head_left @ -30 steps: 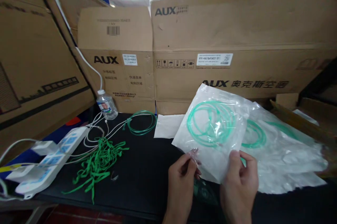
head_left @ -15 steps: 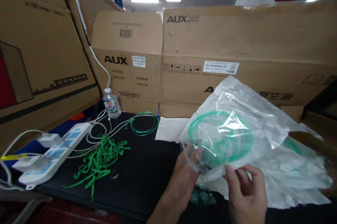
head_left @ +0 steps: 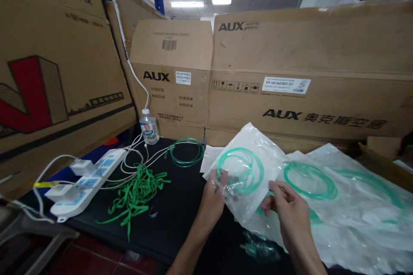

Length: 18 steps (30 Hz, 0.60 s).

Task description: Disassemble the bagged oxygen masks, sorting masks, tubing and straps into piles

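Observation:
A clear-fronted, white-backed plastic bag (head_left: 274,159) is held up tilted over the black table. Coiled green tubing (head_left: 260,167) shows through its front. My left hand (head_left: 211,197) grips the bag's lower left part, its fingertips partly hidden behind the film. At the right edge, my right hand (head_left: 288,206) pinches the bag between thumb and forefinger, the other fingers curled. Just below lies a translucent green plastic piece (head_left: 261,247), partly under the bags. More bags of green tubing (head_left: 335,189) lie spread out to the right of the held one.
A heap of green elastic straps (head_left: 138,193) lies left of my hands, beside a white power strip (head_left: 92,184) with plugs and cables. Behind are a coil of green tubing (head_left: 187,164) and a plastic bottle (head_left: 149,128). Large cardboard boxes (head_left: 238,124) wall the table's back and left.
The held bag has come down and left, away from the other bags, which now show more fully. My right hand has risen slightly along its edge. The view has swung a little left.

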{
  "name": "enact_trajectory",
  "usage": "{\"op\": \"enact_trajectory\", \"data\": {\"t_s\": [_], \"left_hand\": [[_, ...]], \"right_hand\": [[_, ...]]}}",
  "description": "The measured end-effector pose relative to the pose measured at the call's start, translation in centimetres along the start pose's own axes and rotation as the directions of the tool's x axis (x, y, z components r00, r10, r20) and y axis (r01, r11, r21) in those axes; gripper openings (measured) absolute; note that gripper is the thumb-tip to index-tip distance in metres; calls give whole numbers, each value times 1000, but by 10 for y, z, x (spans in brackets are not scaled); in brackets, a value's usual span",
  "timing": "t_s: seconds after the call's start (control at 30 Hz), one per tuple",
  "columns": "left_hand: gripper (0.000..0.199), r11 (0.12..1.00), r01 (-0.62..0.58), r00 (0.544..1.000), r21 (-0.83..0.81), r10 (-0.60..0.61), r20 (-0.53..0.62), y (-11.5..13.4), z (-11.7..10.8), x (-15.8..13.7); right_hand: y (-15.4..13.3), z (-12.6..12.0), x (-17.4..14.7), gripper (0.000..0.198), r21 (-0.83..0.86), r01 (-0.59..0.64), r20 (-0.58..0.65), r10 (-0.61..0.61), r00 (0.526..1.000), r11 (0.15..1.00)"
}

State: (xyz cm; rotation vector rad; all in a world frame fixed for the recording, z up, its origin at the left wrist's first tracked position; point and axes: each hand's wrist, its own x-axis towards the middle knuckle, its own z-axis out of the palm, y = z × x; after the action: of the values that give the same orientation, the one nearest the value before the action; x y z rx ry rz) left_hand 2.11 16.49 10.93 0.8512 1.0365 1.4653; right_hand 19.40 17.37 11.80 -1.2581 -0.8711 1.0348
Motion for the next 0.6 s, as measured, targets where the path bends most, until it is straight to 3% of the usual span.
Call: {"op": "enact_trajectory", "data": {"t_s": [0.13, 0.27, 0.43, 0.53, 0.6], "left_hand": [[52, 1000, 15, 996, 27, -12, -88, 4, -31, -11], [68, 993, 122, 964, 9, -116, -240, 4, -73, -37], [80, 972, 235, 893, 14, -211, -397, -5, -116, -75], [75, 930, 300, 868, 213, -174, -465, -11, -127, -87], [70, 810, 286, 885, 512, -18, -466, -12, -133, -91]], "right_hand": [[11, 11, 11, 16, 29, -50, -62, 52, 997, 998], [19, 13, 25, 14, 66, -138, -93, 144, 985, 988], [24, 30, 28, 17, 99, -244, 95, 235, 967, 965], [20, 33, 15, 23, 65, -257, 219, 238, 946, 964], [14, 19, 2, 36, 12, -221, 231, 212, 950, 975]]}}
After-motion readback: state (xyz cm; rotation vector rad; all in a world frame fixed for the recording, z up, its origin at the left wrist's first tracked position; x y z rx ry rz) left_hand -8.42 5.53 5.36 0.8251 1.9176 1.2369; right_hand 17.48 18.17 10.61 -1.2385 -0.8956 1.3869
